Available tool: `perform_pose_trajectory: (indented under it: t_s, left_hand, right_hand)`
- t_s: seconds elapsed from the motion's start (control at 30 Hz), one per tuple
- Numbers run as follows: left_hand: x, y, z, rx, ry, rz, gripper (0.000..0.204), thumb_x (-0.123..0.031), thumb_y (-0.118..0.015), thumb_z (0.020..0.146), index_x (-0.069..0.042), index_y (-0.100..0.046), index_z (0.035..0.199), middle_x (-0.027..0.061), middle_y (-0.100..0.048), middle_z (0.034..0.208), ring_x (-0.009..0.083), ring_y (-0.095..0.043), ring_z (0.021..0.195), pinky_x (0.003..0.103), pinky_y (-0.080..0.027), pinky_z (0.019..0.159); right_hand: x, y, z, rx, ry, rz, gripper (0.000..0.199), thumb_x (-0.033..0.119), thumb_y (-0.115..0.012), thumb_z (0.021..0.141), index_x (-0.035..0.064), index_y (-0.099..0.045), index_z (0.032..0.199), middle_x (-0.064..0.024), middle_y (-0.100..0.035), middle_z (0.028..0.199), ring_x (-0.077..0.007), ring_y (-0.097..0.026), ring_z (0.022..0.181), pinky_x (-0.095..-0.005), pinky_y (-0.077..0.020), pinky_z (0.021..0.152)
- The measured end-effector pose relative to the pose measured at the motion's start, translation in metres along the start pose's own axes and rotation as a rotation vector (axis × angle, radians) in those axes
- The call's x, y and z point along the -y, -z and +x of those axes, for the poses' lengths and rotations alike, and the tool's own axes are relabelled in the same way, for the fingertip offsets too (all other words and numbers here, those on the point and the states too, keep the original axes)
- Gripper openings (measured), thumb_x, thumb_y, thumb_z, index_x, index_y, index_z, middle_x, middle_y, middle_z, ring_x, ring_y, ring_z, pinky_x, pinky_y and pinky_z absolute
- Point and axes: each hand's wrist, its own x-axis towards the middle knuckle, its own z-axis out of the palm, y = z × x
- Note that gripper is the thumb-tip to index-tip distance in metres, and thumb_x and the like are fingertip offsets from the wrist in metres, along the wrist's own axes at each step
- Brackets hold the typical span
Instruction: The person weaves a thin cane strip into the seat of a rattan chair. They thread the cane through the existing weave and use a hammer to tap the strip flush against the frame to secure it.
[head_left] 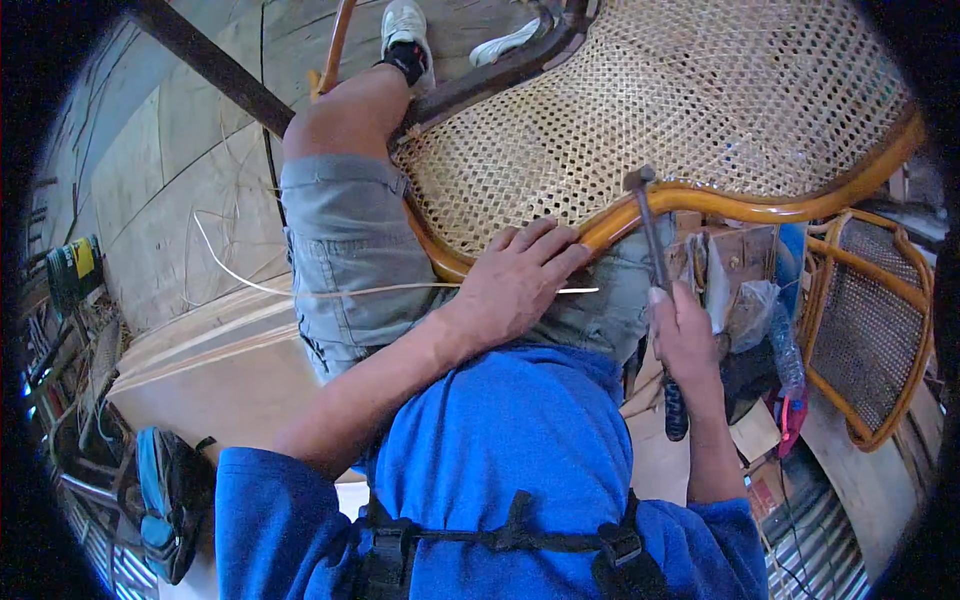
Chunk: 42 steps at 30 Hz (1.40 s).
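The left hand (pixel 522 272) lies palm down across the frame (pixel 612 224); whether it grips cannot be told. The strip (pixel 375 290) passes beneath this hand, its tip to the right. The right hand (pixel 687 332) is wrapped around the hammer (pixel 656 243), its head forward of that hand. The mesh (pixel 560 130) extends forward of both hands.

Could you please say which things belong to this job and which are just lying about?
Seemingly in use: hammer, in the right hand; woven panel, left hand on its frame; pale strip under that hand.

Seemingly lying about: backpack; stacked boards.
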Motion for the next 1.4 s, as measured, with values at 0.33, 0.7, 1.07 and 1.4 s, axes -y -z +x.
perform_pose_trajectory:
  t_s: [0.33, 0.7, 1.07, 1.4]
  left_hand:
    - [0.001, -0.002, 0.0, 0.001, -0.004, 0.021, 0.04, -0.014, -0.049, 0.078, -0.011, -0.048, 0.117, 0.0077, -0.048, 0.119, 0.0272, -0.044, 0.114, 0.04, -0.038, 0.09]
    - [0.001, -0.002, -0.002, 0.049, 0.021, -0.011, 0.044, -0.01, -0.051, 0.076, -0.01, -0.046, 0.119, 0.0069, -0.045, 0.124, 0.0279, -0.041, 0.117, 0.041, -0.037, 0.094]
    - [0.0, -0.001, 0.0, 0.042, 0.025, -0.029, 0.045, -0.011, -0.052, 0.074, -0.01, -0.048, 0.119, 0.0074, -0.046, 0.124, 0.0278, -0.041, 0.118, 0.043, -0.036, 0.094]
    - [0.0, 0.0, -0.002, 0.035, 0.027, -0.024, 0.044, -0.01, -0.051, 0.075, -0.009, -0.048, 0.119, 0.008, -0.046, 0.123, 0.0281, -0.041, 0.117, 0.043, -0.036, 0.093]
  right_hand:
    - [-0.001, 0.0, 0.0, -0.057, 0.065, 0.077, 0.026, 0.028, -0.044, 0.091, 0.0029, -0.045, 0.084, -0.0091, -0.047, 0.06, -0.0204, -0.046, 0.051, -0.033, -0.0371, 0.047]
    - [0.008, 0.006, 0.0, -0.084, 0.031, 0.062, 0.032, 0.031, -0.044, 0.091, -0.0008, -0.048, 0.092, -0.0231, -0.055, 0.075, -0.0396, -0.055, 0.071, -0.0442, -0.0423, 0.065]
    - [-0.009, -0.001, 0.006, -0.089, 0.122, 0.026, 0.026, 0.028, -0.045, 0.092, 0.0046, -0.045, 0.083, -0.0004, -0.04, 0.054, -0.009, -0.042, 0.041, -0.0257, -0.0344, 0.037]
    - [0.004, 0.003, 0.002, -0.003, -0.068, 0.019, 0.033, 0.03, -0.045, 0.091, -0.0024, -0.049, 0.091, -0.0235, -0.056, 0.075, -0.0391, -0.056, 0.072, -0.0434, -0.0426, 0.065]
